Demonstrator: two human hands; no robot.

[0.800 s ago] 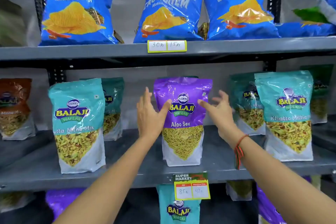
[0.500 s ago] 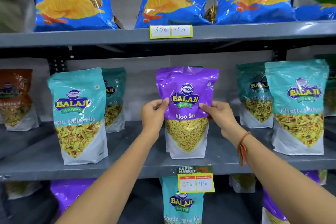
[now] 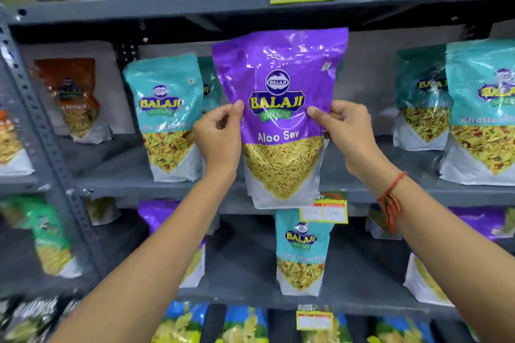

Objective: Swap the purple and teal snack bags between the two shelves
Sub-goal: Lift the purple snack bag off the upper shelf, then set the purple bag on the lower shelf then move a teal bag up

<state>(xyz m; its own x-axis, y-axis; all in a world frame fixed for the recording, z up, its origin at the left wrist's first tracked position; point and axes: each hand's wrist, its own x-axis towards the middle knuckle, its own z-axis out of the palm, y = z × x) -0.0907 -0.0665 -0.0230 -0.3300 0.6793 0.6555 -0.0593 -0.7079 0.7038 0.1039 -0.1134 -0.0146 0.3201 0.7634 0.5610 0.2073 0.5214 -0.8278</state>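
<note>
up in front of the middle shelf (image 3: 117, 186), you have the purple aloo sev bag (image 3: 281, 97) off the shelf and out in the air. your left hand (image 3: 220, 138) pinches its left edge, thumb on the front and the other fingers tucked behind. your right hand (image 3: 344, 131) pinches the right edge the same way. both grips are closed tight on the bag, about halfway up its sides. the bag stands straight, and its bottom hangs just in front of the shelf edge and the price tag (image 3: 324, 210).

right below it, on the lower shelf (image 3: 245, 267), stands one teal khatta mitha mix bag (image 3: 302, 253). it looks like the odd one there, with purple bags (image 3: 164, 214) beside it. that is most likely the bag you will trade with.

to do this step well, pull the purple bag a bit more toward you before you bring it down, so its bottom does not bump the shelf edge or knock the tag off. hold it flat and straight so the sev inside does not slide to one side. the plastic is shiny and may be slippery, so pinch firmly but do not crush the snack. the lower spot is full, so you will likely need one hand free to take the teal bag out first. watch the teal bags (image 3: 167, 117) on each side so you do not tip them.
</note>
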